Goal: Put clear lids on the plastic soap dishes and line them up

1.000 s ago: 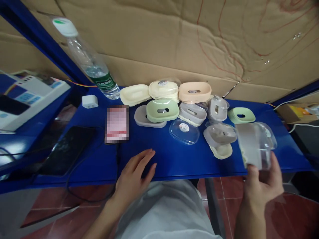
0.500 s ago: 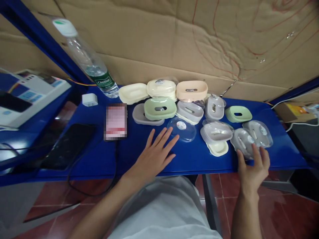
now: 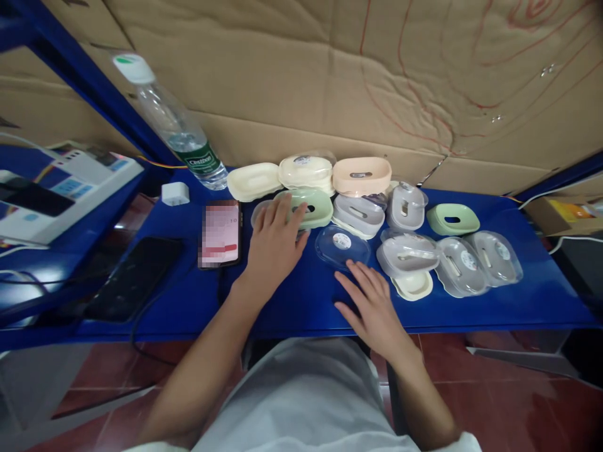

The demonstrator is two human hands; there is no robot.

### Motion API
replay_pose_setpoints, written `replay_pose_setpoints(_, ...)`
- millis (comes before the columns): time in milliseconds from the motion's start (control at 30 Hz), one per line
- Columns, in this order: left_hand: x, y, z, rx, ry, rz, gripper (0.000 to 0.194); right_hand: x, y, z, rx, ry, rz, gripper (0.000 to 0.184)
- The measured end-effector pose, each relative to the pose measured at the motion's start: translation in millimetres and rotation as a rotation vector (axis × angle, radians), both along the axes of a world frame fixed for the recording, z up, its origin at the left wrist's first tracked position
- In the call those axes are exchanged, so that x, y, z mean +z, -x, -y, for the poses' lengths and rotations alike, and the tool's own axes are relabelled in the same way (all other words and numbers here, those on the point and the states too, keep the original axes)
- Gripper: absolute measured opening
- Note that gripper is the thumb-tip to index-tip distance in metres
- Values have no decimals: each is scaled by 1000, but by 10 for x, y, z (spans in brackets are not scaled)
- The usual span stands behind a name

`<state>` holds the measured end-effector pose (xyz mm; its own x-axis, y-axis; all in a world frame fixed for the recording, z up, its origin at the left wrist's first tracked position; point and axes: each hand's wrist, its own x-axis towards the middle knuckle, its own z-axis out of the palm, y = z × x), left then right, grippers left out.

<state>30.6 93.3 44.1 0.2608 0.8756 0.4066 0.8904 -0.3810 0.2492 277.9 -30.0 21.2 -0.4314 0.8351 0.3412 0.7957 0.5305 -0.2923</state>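
Observation:
My left hand (image 3: 274,243) lies spread over a green soap dish (image 3: 311,207) and the grey tray (image 3: 259,211) under it, fingertips on the dish's near edge. My right hand (image 3: 372,304) rests flat and open on the blue table (image 3: 518,301), fingers pointing at a clear plastic lid (image 3: 342,246) just ahead. Two clear-lidded grey soap boxes (image 3: 460,266) (image 3: 498,258) lie at the right. A grey dish (image 3: 406,253) sits on a cream tray (image 3: 413,286).
More soap dishes in cream (image 3: 254,181), peach (image 3: 362,176), grey (image 3: 360,215) and green (image 3: 452,219) stand along the back. A phone (image 3: 220,233), a white charger (image 3: 174,193) and a water bottle (image 3: 173,124) are at left, a dark tablet (image 3: 132,279) nearer. Cardboard (image 3: 377,75) rises behind.
My right hand set the clear-lidded box down at the right, let go and moved left to the table's middle. My left hand went forward from the table edge onto the green dish.

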Motion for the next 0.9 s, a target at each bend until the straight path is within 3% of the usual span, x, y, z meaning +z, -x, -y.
replay_pose_setpoints(100,-47,43,-52,-31,7,29,37,-32,94,-103,21,68,39,54)
replay_pose_setpoints(233,8,110,63,-82,-50,113,31,-38,-103,-39,-8,-58,-153,47)
replay_pose_setpoints(333,59,118,317,-115,-121,200,33,-7,-386,63,-112,-206,-238,46)
replay_pose_setpoints(433,-7,168,696,-227,-142,174,42,11,-704,117,-251,-291,-155,43)
replay_pose_setpoints(500,-119,252,948,-308,-117,97,43,6,-890,103,-323,-260,-33,42)
replay_pose_setpoints(633,-356,451,1263,-333,-132,-10,38,-21,-1100,-51,-339,-157,124,44)
replay_pose_setpoints(733,-432,500,1299,-308,-117,-32,33,-19,-1132,-224,-319,-142,154,41)
replay_pose_setpoints(900,-418,415,1219,-254,-81,-13,29,62,-1159,-472,-243,-156,173,34)
